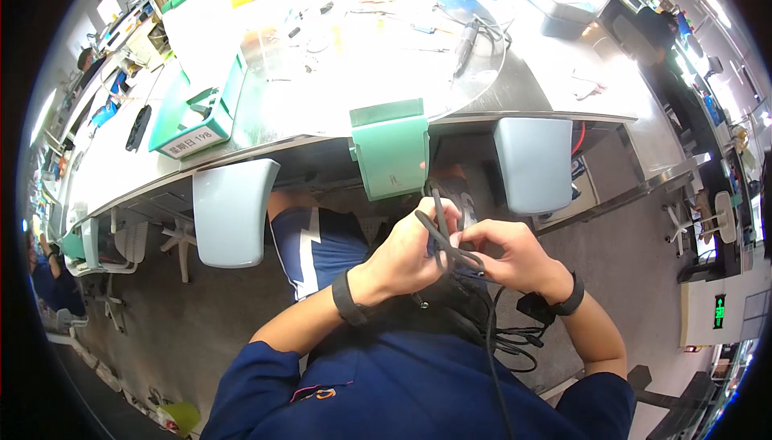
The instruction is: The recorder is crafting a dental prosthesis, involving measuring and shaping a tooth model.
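Observation:
In front of my lap, both hands are close together on a looped, thick dark cord [441, 235]. My left hand [408, 253] is closed, its thumb and fingers pinching the cord from the left. From the other side my right hand [519, 257] pinches part of the same loop, fingertips nearly touching those of the left. The fingers partly hide the place where the cord's strands cross. Thinner black cables [515, 337] hang in loose loops below my right wrist. Each wrist wears a dark band.
Ahead is a bright workbench [523, 90] with a round clear sheet, a pen-like tool [465, 47] and small scattered parts. A green bin [233, 106] stands at its left. Along the front edge hang a green tray [392, 158] and two pale grey panels [532, 165]. A grey bin [555, 14] sits far right.

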Motion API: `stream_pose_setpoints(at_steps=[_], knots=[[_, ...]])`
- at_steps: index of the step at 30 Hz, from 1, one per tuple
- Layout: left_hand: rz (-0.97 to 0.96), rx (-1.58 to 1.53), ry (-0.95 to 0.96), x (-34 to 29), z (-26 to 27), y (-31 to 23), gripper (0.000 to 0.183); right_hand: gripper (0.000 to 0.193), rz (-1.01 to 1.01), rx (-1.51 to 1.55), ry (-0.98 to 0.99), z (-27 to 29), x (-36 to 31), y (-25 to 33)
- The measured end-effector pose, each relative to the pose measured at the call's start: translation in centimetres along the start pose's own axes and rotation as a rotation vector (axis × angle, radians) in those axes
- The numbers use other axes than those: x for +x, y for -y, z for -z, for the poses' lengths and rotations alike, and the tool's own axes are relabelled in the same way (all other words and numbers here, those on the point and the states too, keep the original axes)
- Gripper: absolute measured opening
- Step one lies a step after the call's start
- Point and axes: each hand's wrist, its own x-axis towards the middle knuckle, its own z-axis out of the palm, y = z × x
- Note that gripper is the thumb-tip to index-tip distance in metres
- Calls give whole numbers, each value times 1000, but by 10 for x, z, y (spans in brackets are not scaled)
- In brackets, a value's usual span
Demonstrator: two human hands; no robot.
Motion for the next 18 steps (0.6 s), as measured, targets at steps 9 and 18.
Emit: stream_pose_setpoints(at_steps=[9, 18], knots=[[265, -402, 259, 0, 9, 15, 30, 12, -88, 275, -204, -5, -13, -14], [264, -448, 360, -2, 18, 20, 24, 11, -206, 149, -268, 7, -5, -17]])
